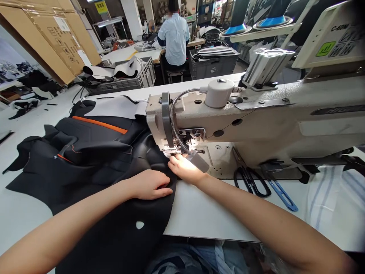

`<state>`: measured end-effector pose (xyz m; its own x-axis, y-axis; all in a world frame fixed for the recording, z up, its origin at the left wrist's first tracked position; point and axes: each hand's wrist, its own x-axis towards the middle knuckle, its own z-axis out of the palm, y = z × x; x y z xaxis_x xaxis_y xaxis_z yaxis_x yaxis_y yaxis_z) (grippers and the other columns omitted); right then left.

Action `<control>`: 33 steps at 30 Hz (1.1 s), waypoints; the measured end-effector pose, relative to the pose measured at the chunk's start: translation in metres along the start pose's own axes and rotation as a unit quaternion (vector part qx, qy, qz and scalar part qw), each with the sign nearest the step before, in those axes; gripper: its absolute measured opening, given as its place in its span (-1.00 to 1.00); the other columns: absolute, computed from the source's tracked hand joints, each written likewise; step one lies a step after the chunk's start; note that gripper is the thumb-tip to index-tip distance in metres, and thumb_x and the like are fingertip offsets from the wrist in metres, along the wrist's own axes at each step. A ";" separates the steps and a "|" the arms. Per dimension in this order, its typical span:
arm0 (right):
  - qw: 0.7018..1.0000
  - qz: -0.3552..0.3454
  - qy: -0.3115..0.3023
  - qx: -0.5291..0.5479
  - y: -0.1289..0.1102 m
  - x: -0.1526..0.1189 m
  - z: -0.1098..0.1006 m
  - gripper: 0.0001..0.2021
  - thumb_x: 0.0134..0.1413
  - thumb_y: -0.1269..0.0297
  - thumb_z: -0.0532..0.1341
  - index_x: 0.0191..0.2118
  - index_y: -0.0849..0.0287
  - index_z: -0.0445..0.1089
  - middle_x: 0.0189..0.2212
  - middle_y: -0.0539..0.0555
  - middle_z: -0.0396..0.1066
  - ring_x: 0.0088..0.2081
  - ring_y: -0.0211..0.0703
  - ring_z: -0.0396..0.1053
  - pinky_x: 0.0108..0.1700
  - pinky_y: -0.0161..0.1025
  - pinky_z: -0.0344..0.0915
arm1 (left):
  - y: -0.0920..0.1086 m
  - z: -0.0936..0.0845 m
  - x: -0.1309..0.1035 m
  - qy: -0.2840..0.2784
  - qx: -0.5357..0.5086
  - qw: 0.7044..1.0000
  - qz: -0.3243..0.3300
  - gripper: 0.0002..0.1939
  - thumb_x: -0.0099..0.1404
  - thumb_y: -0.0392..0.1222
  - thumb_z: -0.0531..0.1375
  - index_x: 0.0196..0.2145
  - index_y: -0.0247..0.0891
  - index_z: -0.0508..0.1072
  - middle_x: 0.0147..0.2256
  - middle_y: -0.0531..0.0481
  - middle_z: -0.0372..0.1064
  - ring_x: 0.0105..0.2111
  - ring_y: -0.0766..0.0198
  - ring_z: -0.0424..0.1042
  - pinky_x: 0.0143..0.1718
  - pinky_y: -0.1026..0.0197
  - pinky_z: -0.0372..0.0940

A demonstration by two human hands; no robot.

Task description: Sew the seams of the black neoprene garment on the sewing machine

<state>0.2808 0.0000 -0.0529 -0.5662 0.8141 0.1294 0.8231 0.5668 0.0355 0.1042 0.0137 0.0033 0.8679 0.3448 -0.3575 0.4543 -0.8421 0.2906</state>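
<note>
A large black fabric cover (94, 220) with orange trim spreads over the table left of a sewing machine (256, 114). My left hand (152, 185) rests on the cover near its right edge, fingers curled, thumb stretched along the cloth; whether it pinches a fold I cannot make out. Close to the needle area, under the lamp (197, 160), my right hand (182, 167) has its fingertips pressed together on the edge of the black cover. The needle and the very tips of those fingers are partly hidden by the lamp and the glare.
Black-handled scissors (252, 182) and a blue-handled tool (283, 196) lie right of the hands on the white table (199, 213). Behind stand a grey crate (145, 74) of cut pieces, a cardboard box (54, 34) and thread cones (238, 17). A person in a light blue shirt (174, 40) sits farther back.
</note>
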 end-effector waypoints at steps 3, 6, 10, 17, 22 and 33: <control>1.000 0.019 -0.008 0.009 -0.004 -0.014 -0.004 -0.60 0.08 0.64 -0.12 -0.21 0.28 0.43 -0.28 0.25 0.39 -0.21 0.07 0.33 -0.09 0.06 0.28 | -0.007 0.001 0.006 0.097 0.137 0.986 -0.004 -0.79 0.35 -0.20 0.01 -0.37 -0.29 0.38 -0.36 -0.06 0.37 -0.35 0.21 0.32 -0.35 0.20 0.14; 0.999 0.023 0.010 0.031 -0.016 -0.028 -0.002 -0.60 0.07 0.57 -0.05 -0.04 0.36 0.40 -0.13 0.31 0.39 -0.05 0.10 0.30 0.04 0.01 0.25 | -0.020 0.005 0.013 0.202 0.264 0.943 -0.022 -0.77 0.34 -0.35 -0.01 -0.18 -0.32 0.42 -0.21 -0.14 0.40 -0.20 0.12 0.33 -0.21 0.12 0.20; 0.996 -0.021 0.055 0.074 -0.040 -0.036 0.008 -0.43 0.03 0.27 0.12 0.13 0.54 0.24 0.12 0.42 0.22 0.17 0.27 0.12 0.24 0.13 0.02 | -0.035 0.004 0.016 0.273 0.338 0.900 -0.039 -0.72 0.35 -0.35 0.00 -0.07 -0.32 0.43 -0.16 -0.17 0.42 -0.10 0.06 0.31 0.02 0.00 0.15; 0.989 -0.044 0.077 0.116 -0.050 -0.031 0.018 -0.46 0.01 0.35 0.13 0.15 0.46 0.24 0.15 0.48 0.17 0.20 0.27 0.12 0.22 0.12 0.04 | -0.039 0.000 0.024 0.250 0.313 0.915 -0.041 -0.74 0.31 -0.39 0.01 -0.24 -0.29 0.50 -0.33 -0.14 0.46 -0.26 0.09 0.37 -0.01 -0.02 0.20; 0.984 0.030 0.110 0.139 -0.040 -0.030 0.020 -0.41 -0.06 0.42 0.13 0.16 0.49 0.19 0.18 0.57 0.06 0.19 0.29 0.10 0.15 0.10 0.12 | -0.043 0.002 0.032 0.255 0.271 0.927 -0.054 -0.75 0.30 -0.39 0.02 -0.31 -0.33 0.51 -0.37 -0.16 0.47 -0.30 0.07 0.40 -0.12 0.02 0.25; 0.991 0.093 -0.003 0.093 -0.038 -0.029 0.003 -0.29 -0.11 0.38 0.16 0.23 0.47 0.10 0.12 0.53 0.17 -0.33 0.03 0.42 -0.34 -0.13 0.33 | -0.044 -0.002 0.033 0.211 0.228 0.950 -0.042 -0.69 0.20 -0.45 0.04 -0.17 -0.36 0.49 -0.21 -0.21 0.47 -0.15 0.04 0.41 -0.02 0.00 0.23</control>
<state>0.2655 -0.0446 -0.0614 -0.4065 0.9070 0.1102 0.8910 0.4203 -0.1720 0.1133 0.0626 -0.0195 0.8790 0.4739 0.0532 0.4755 -0.8627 -0.1721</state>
